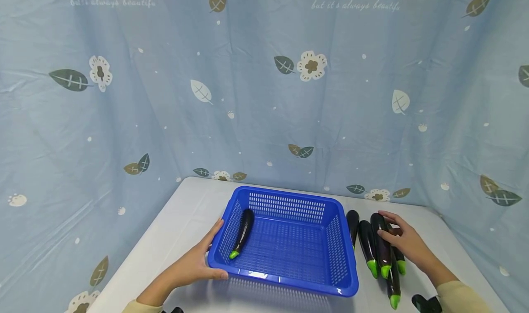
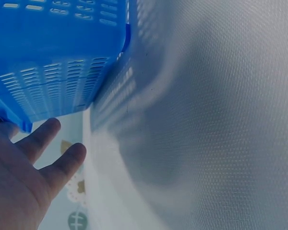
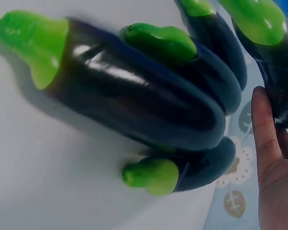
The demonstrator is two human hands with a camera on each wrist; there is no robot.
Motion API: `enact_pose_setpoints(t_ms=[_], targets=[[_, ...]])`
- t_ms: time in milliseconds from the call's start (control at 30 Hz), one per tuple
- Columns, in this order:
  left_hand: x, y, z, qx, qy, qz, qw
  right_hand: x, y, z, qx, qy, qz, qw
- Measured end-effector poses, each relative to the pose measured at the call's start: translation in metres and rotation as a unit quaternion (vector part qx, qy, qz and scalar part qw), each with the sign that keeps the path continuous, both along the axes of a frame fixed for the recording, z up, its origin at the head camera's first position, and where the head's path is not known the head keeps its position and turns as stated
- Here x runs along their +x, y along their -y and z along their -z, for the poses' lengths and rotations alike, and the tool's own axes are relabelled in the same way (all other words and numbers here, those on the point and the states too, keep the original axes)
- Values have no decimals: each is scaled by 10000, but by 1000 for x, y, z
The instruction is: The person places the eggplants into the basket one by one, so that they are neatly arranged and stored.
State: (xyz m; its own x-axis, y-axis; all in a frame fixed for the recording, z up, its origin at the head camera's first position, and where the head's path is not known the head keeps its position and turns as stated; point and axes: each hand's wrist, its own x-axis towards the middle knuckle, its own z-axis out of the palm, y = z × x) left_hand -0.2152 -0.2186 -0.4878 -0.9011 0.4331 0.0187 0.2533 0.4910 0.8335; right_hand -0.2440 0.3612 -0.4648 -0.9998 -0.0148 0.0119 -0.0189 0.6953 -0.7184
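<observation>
My left hand [image 1: 194,262] rests against the left front corner of a blue plastic basket [image 1: 281,285], thumb along the front rim and fingers by the left side. In the left wrist view its fingers [image 2: 65,165] stretch out fairly straight beside the slotted wall. One dark purple eggplant [image 1: 244,232] with a green cap lies inside the basket at the left. To the basket's right, my right hand [image 1: 407,241] grips another eggplant [image 1: 381,244] between thumb and fingers; in the right wrist view this eggplant [image 3: 273,62] is tilted above the others.
Several more eggplants [image 3: 139,91] lie in a loose group on the white table [image 1: 194,196], right of the basket; one [image 1: 352,225] is close to its right wall. A blue patterned curtain [image 1: 256,97] hangs behind and along both sides. Dark objects [image 1: 425,304] show by the right sleeve.
</observation>
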Motion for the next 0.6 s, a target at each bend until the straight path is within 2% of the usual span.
enact_pose_setpoints(t_ms=[267,600], targets=[[0,-1,-1,-34,108,-72,9999,-2,9,-4,-94,-246,-133,9996],[3,-3,-2,-115,-200,9,9997,-10,20,-9,-112,-343,-315,9989]])
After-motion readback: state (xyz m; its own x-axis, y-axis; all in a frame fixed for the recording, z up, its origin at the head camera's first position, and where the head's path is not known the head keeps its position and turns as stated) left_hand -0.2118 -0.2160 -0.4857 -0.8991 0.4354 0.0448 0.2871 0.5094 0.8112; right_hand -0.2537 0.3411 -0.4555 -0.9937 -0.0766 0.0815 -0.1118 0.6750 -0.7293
